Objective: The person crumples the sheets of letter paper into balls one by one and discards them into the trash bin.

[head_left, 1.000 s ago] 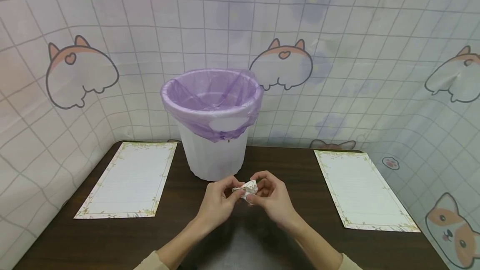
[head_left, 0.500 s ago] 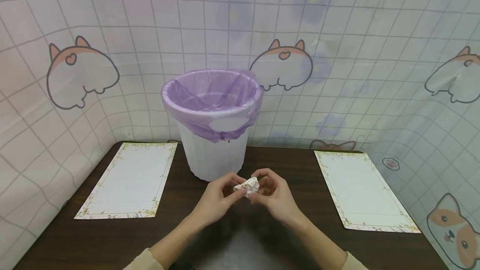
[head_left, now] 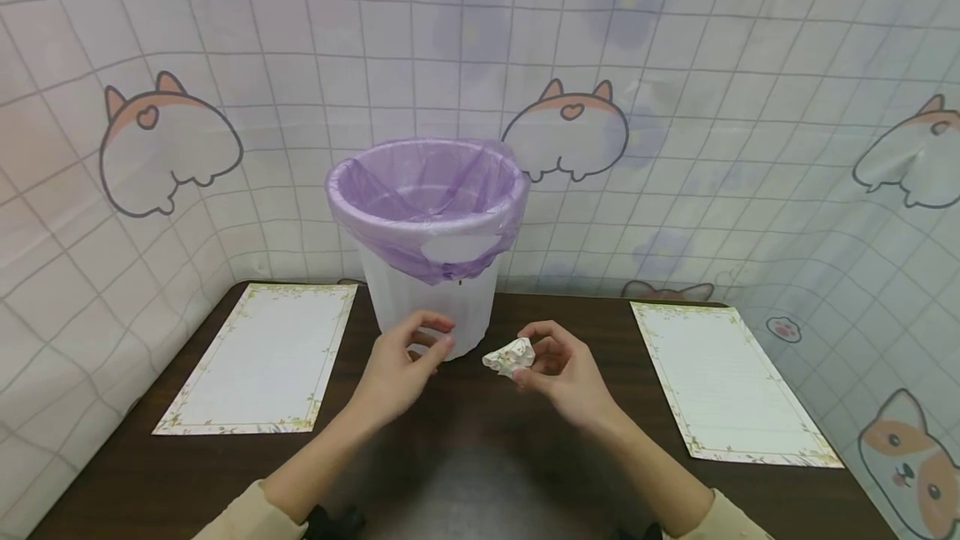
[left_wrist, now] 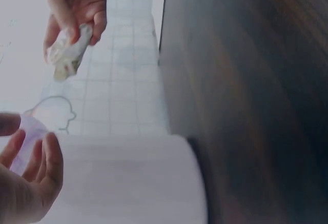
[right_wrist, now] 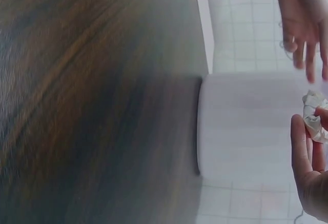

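Probably a light, steady pinch serves best — the right hand [head_left: 564,372] grips the crumpled paper [head_left: 510,356], which juts out towards the left hand [head_left: 399,367] — itself loosely curled, holding nothing, with the white bin [head_left: 405,294] just beyond it.

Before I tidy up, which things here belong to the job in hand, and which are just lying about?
Job in hand:
crumpled paper, held by the right hand
perhaps the lined bin, nearby

Seemingly just lying about:
left sheet, untouched
right sheet, untouched
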Demonstrator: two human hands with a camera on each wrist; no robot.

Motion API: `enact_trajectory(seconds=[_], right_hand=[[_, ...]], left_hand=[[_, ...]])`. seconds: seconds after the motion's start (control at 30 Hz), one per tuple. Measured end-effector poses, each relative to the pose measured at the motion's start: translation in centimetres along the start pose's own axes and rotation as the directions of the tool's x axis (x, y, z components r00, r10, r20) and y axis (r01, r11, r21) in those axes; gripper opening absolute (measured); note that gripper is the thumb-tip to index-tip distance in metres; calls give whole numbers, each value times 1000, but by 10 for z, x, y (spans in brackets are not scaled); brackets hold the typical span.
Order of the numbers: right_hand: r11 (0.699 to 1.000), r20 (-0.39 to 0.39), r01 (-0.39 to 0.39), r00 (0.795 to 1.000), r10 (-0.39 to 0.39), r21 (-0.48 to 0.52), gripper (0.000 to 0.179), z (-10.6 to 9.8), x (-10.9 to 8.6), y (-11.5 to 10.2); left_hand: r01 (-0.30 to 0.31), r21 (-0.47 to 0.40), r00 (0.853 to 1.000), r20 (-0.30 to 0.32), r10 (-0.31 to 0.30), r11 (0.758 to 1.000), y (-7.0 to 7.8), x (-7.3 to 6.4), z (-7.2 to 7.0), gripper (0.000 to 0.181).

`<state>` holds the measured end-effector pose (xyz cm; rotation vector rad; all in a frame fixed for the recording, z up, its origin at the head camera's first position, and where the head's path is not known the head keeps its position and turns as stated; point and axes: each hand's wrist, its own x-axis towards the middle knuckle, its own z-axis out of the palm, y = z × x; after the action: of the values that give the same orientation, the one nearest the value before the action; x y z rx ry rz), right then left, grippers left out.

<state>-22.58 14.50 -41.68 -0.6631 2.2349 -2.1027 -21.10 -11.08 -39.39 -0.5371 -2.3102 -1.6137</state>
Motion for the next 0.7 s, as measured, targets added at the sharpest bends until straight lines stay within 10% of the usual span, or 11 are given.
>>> enact_trajectory(seconds=[0.5,0.7], right_hand=[[996,-9,24,1000,-24,-86,47,-24,7,-21],[989,-6,48,999,-49,-138,46,-31,10,-30]], left_hand=[[28,-200,941,-324,-93,979,36,32,-60,34],[44,-416,918,-343,-202,908,48,49,-77,47]])
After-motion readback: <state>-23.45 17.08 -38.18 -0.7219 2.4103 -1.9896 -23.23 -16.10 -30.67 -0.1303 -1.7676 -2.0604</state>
